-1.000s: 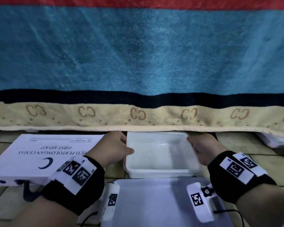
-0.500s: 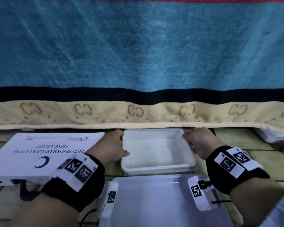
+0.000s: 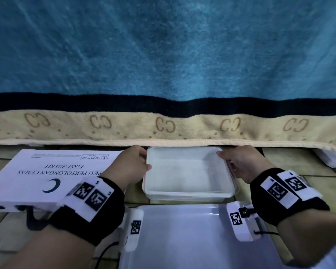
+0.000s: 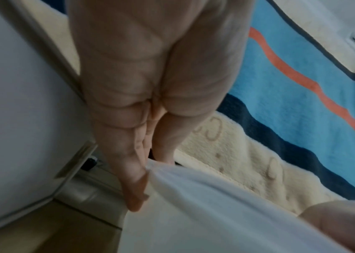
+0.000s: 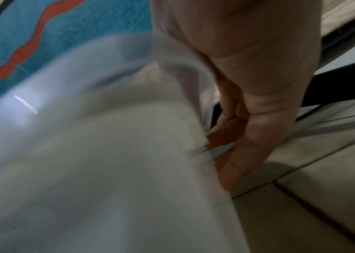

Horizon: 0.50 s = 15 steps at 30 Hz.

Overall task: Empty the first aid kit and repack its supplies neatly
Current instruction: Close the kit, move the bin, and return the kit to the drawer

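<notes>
An empty, translucent white plastic container [image 3: 188, 195] sits between my hands, just in front of the towel's hem. My left hand [image 3: 142, 160] grips its left rim, thumb over the edge and fingers down the outside. My right hand [image 3: 229, 160] grips the right rim the same way. In the left wrist view my fingers [image 4: 133, 171] lie against the container wall [image 4: 193, 214]. In the blurred right wrist view my fingers [image 5: 243, 130] curl under the container's side [image 5: 107, 154]. The white first aid kit box [image 3: 47, 171] lies shut to the left. Whether the container touches the floor I cannot tell.
A blue towel [image 3: 163, 55] with a beige hem hangs across the back, its edge just beyond the container. A flat grey lid or tray [image 3: 182, 235] lies nearest me. Something white [image 3: 330, 160] peeks from under the towel at far right. The floor is tiled.
Both hands have slid farther along the container's sides, toward the towel. The container has shifted only slightly away from me.
</notes>
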{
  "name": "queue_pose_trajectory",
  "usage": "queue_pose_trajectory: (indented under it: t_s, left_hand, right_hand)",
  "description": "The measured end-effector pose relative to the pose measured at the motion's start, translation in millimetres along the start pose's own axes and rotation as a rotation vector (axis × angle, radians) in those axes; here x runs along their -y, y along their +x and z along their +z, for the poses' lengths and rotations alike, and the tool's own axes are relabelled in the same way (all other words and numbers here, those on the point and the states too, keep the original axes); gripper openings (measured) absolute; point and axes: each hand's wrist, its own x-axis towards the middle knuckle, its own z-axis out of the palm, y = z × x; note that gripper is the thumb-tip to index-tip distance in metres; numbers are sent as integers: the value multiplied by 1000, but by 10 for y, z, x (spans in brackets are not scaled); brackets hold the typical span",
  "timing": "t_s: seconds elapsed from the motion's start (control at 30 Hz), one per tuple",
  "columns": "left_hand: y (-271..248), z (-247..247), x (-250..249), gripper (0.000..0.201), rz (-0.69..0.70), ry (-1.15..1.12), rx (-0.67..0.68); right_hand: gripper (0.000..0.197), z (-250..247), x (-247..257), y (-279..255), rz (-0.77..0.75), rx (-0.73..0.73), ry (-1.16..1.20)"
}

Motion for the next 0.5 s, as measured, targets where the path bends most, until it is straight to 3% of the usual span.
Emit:
queue_pose_trajectory:
  t_s: [0.13, 0.33, 0.5]
  left_hand:
    - [24, 5, -26, 34, -6, 62, -20]
    - [77, 13, -48, 15, -25, 118, -25]
    - [93, 18, -79, 32, 3, 262, -19]
  right_hand:
    - [26, 7, -11, -23, -27, 11, 5]
    - [15, 2, -25, -9, -12, 50, -10]
    - [14, 6, -41, 33, -30, 23, -30]
